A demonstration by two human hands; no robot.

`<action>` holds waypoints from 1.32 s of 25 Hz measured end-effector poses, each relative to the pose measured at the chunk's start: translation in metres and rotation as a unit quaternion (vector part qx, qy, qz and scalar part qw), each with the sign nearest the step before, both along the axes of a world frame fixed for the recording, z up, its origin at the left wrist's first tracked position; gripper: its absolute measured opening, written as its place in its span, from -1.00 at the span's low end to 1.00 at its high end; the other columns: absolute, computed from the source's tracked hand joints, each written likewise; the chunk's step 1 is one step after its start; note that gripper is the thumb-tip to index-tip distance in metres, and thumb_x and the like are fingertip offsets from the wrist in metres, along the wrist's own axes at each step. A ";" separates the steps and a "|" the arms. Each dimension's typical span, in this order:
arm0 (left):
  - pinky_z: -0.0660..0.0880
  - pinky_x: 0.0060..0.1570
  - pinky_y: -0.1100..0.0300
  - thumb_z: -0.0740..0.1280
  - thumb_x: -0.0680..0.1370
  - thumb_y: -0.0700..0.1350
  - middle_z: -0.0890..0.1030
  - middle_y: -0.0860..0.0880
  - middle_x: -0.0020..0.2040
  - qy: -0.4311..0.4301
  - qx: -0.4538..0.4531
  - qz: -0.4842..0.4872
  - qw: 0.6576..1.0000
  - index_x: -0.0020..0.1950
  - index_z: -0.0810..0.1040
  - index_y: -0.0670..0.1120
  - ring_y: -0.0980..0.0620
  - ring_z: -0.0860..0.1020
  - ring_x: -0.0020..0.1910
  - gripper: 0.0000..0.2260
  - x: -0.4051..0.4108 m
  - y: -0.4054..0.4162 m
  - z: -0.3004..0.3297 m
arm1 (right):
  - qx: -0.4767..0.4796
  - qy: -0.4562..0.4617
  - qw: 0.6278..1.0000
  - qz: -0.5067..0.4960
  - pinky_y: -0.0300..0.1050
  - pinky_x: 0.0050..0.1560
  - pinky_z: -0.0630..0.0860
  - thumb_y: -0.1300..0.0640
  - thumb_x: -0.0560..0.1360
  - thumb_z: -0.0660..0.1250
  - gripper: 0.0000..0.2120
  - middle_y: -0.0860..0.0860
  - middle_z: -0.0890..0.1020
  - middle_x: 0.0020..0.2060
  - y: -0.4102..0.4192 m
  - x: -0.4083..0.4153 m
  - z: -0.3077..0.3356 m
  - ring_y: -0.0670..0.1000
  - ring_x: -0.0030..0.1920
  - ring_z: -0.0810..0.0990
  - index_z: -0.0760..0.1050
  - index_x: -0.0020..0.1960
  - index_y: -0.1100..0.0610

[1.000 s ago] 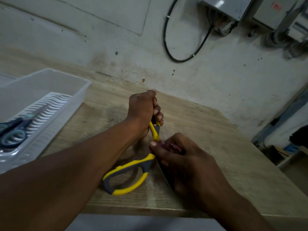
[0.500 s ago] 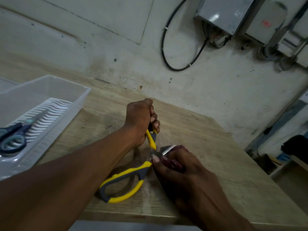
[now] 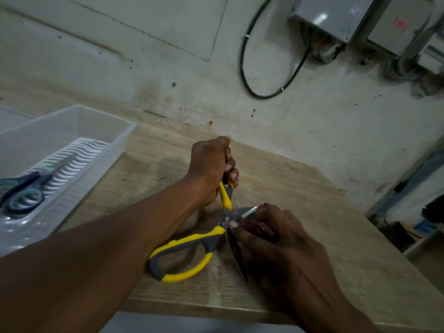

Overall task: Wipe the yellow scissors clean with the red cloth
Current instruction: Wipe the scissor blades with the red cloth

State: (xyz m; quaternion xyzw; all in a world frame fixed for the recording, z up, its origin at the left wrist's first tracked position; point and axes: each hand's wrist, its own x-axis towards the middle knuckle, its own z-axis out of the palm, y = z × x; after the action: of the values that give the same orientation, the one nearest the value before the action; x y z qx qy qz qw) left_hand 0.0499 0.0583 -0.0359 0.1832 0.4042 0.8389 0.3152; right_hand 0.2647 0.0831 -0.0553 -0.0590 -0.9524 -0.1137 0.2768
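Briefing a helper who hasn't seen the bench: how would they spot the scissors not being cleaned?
Find the wooden table against the stained wall, then the clear plastic tray on its left end. The blue scissors lie inside on a white slotted insert, untouched, unlike the yellow scissors held mid-table.

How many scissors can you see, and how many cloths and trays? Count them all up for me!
Scissors: 2, the yellow scissors and the blue scissors
Cloths: 1, the red cloth
Trays: 1, the white tray
Total: 4
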 end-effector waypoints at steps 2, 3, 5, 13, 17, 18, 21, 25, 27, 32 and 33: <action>0.36 -0.51 0.16 0.24 0.68 -0.09 0.25 -0.10 -0.55 0.005 0.009 -0.007 1.000 -0.44 0.35 -0.12 -0.03 0.31 -0.59 -0.53 -0.001 0.001 0.000 | -0.079 0.047 0.996 0.014 -0.02 -0.22 0.65 -0.14 0.60 0.22 -0.65 -0.08 0.59 0.20 -0.001 0.003 -0.002 0.04 0.09 0.64 0.60 0.34 -0.25; 0.36 -0.51 0.16 0.24 0.68 -0.09 0.25 -0.10 -0.55 0.005 0.011 -0.005 1.000 -0.45 0.35 -0.12 -0.03 0.31 -0.59 -0.53 -0.002 0.002 0.000 | -0.110 0.078 0.991 0.023 0.00 -0.18 0.65 -0.17 0.63 0.21 -0.66 -0.08 0.59 0.19 -0.003 0.001 -0.002 0.03 0.09 0.66 0.61 0.33 -0.23; 0.37 -0.49 0.17 0.24 0.68 -0.09 0.25 -0.10 -0.55 0.009 0.006 -0.001 1.000 -0.44 0.35 -0.12 -0.02 0.31 -0.60 -0.54 -0.003 0.005 -0.002 | -0.138 0.098 0.985 0.030 0.00 -0.17 0.64 -0.18 0.62 0.24 -0.68 -0.06 0.61 0.14 -0.008 -0.010 0.000 0.03 0.04 0.67 0.64 0.29 -0.19; 0.36 -0.50 0.15 0.24 0.67 -0.11 0.26 -0.10 -0.56 -0.008 -0.005 -0.015 1.000 -0.43 0.35 -0.13 -0.02 0.31 -0.59 -0.55 -0.004 0.001 -0.005 | -0.056 -0.102 0.993 -0.009 -0.01 -0.36 0.60 -0.15 0.51 0.29 -0.54 -0.10 0.52 0.15 -0.007 -0.017 0.008 0.03 0.02 0.60 0.48 0.41 -0.33; 0.33 -0.55 0.22 0.25 0.66 -0.18 0.27 -0.11 -0.54 0.027 -0.003 0.033 0.999 -0.42 0.34 -0.17 -0.02 0.28 -0.60 -0.57 -0.002 -0.002 0.002 | 0.046 -0.213 0.976 -0.009 -0.01 -0.30 0.54 -0.09 0.44 0.12 -0.57 -0.08 0.46 0.14 -0.009 -0.047 0.052 0.09 0.10 0.54 0.51 0.26 -0.31; 0.32 -0.56 0.25 0.25 0.66 -0.20 0.27 -0.11 -0.52 0.045 -0.004 0.040 0.998 -0.41 0.34 -0.17 -0.01 0.28 -0.61 -0.58 0.000 -0.002 0.003 | 0.065 -0.232 0.971 -0.005 0.01 -0.29 0.55 -0.03 0.44 0.16 -0.57 -0.08 0.45 0.16 -0.005 -0.051 0.061 0.10 0.10 0.53 0.48 0.27 -0.33; 0.32 -0.58 0.29 0.24 0.69 -0.18 0.26 -0.09 -0.52 0.099 -0.010 0.047 0.994 -0.40 0.33 -0.16 0.04 0.29 -0.62 -0.56 0.003 -0.006 0.004 | 0.086 -0.240 0.967 0.005 0.06 -0.39 0.56 0.02 0.45 0.32 -0.53 -0.07 0.44 0.10 0.003 -0.049 0.069 0.10 -0.02 0.53 0.46 0.30 -0.35; 0.39 -0.50 0.17 0.23 0.70 -0.10 0.26 -0.07 -0.52 0.109 0.001 0.037 0.993 -0.35 0.34 -0.15 -0.01 0.29 -0.58 -0.59 0.002 -0.006 0.004 | 0.033 -0.155 0.987 0.000 0.09 -0.32 0.62 0.08 0.39 0.54 -0.50 -0.04 0.50 0.12 0.019 -0.037 0.083 0.05 -0.01 0.56 0.58 0.27 -0.26; 0.39 -0.50 0.17 0.22 0.71 -0.09 0.28 -0.06 -0.53 0.109 -0.003 0.039 0.993 -0.34 0.35 -0.14 -0.01 0.30 -0.58 -0.59 0.001 -0.007 0.004 | -0.012 -0.133 0.991 0.020 0.07 -0.26 0.64 0.12 0.38 0.59 -0.45 -0.08 0.50 0.13 0.016 -0.033 0.092 0.01 -0.02 0.58 0.58 0.28 -0.26; 0.36 -0.54 0.20 0.22 0.70 -0.12 0.23 -0.09 -0.52 0.110 0.007 0.040 0.993 -0.35 0.34 -0.15 -0.02 0.26 -0.59 -0.59 0.003 -0.007 0.006 | 0.012 -0.293 0.956 -0.019 0.06 -0.13 0.59 0.05 0.52 0.36 -0.40 -0.11 0.36 0.24 -0.014 -0.049 0.075 0.04 0.04 0.51 0.27 0.42 -0.41; 0.37 -0.54 0.19 0.22 0.71 -0.12 0.24 -0.09 -0.53 0.115 0.007 0.039 0.993 -0.35 0.34 -0.15 -0.02 0.27 -0.60 -0.59 0.002 -0.008 0.006 | 0.009 -0.308 0.951 -0.029 0.04 -0.14 0.57 0.06 0.51 0.34 -0.42 -0.11 0.33 0.22 -0.015 -0.051 0.077 0.03 0.00 0.49 0.28 0.40 -0.41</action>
State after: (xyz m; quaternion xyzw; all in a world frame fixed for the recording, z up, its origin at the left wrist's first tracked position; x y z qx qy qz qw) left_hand 0.0523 0.0506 -0.0296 0.2649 0.4388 0.8267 0.2320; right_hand 0.2141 0.0679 0.0212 -0.0462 -0.9881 -0.1428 -0.0332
